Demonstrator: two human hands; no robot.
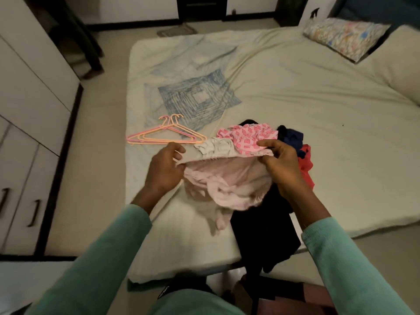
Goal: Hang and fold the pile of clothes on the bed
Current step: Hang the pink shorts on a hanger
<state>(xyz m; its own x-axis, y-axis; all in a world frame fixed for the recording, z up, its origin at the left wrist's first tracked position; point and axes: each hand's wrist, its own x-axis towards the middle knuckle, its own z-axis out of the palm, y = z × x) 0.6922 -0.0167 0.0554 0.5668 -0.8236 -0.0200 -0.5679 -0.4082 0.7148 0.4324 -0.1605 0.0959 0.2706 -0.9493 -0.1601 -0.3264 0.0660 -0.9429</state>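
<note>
The left hand [166, 169] and the right hand [279, 164] each pinch the top edge of one pale pink garment [227, 180], thumbs over the hem and fingers curled beneath it. The edge is stretched between the two hands, and the rest of the cloth hangs in loose folds down to the bed [318, 133]. Both arms wear green sleeves [109, 258].

Just behind the held piece lies the rest of the pile, near the bed's front edge. Five more pieces can be counted there:
- one pink patterned garment [247, 137]
- one grey-white garment [216, 147] touching its left side
- one dark blue garment [292, 137] to its right
- one red garment [306, 164] beside the right wrist
- one black garment [266, 228] that runs under the pink cloth and droops over the mattress edge

To the left of the pile, apart from it, lies a stack of pink and orange hangers [166, 135]. Two hooks show plainly; the exact number of hangers cannot be told.

The cream sheet bears two blue square prints, one strong and one faint. One floral pillow [345, 38] lies at the far right corner. A white wardrobe [27, 110] with two dark handles stands along the left wall, and one small mat [176, 30] lies on the floor beyond the bed.
</note>
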